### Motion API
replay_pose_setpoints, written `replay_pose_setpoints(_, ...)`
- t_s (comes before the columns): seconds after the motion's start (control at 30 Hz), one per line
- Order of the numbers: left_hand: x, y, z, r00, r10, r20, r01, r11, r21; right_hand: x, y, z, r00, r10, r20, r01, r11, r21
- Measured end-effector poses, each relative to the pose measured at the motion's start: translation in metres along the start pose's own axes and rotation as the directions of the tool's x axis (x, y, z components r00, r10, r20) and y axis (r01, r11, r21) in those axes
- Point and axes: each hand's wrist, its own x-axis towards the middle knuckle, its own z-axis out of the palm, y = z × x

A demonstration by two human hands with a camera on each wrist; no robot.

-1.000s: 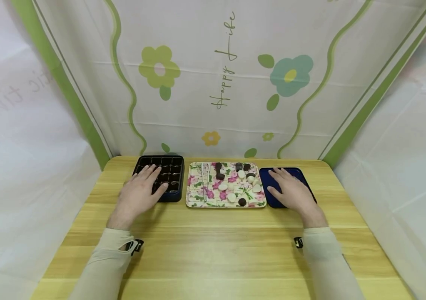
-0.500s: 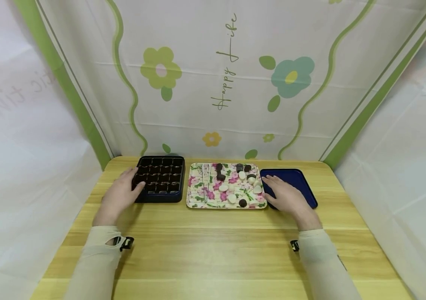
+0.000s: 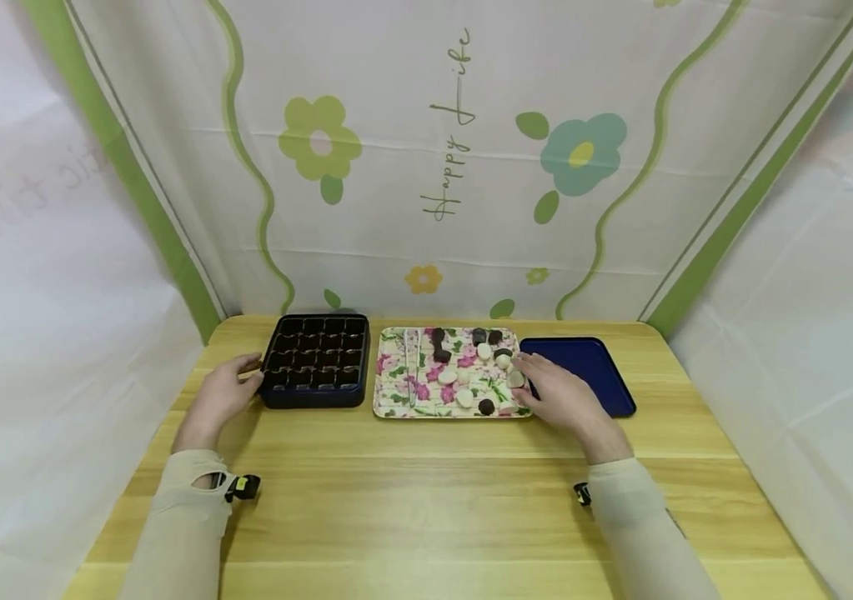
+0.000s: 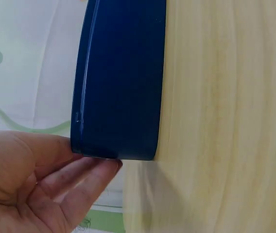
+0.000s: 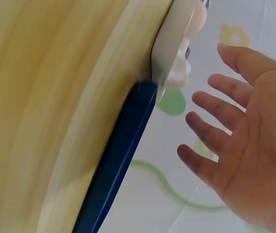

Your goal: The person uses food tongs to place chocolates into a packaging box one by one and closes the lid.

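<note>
In the head view, a dark blue box (image 3: pixel 313 400) with rows of brown square compartments stands at the table's back left. My left hand (image 3: pixel 221 393) is at its left side; in the left wrist view the thumb and fingertips touch the end of the box. At centre lies a flower-patterned tray (image 3: pixel 396 400) bearing clear tongs (image 3: pixel 413 367) and several chocolate-like pieces, dark ones (image 3: pixel 486 407) and white ones (image 3: pixel 464 397). My right hand (image 3: pixel 561 400) hovers, fingers spread, over the tray's right edge and a blue lid (image 3: pixel 584 358). It holds nothing.
The wooden table (image 3: pixel 426 500) extends in front of the things. A white printed curtain (image 3: pixel 381 225) hangs right behind the table, and white sheets stand along both sides.
My left hand has moved left off the box's compartments to its left side. My right hand has slid left from the lid toward the tray's right edge. The objects have stayed in place.
</note>
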Motion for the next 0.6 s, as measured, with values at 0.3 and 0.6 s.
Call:
replay_pose_setpoints(0.3, 0.001, 0.001, 0.003, 1.0, -0.005, 0.003, 0.005, 0.999, 0.036, 0.031, -0.047, 0.009, 0.99, -0.133, -0.033, 0.131, 0.989, -0.069)
replay_pose_setpoints(0.6, 0.001, 0.003, 0.003, 0.999, -0.032, 0.012, 0.032, 0.999, 0.032, 0.07, -0.102, 0.014, 0.964, -0.266, -0.011, 0.263, 0.957, -0.119)
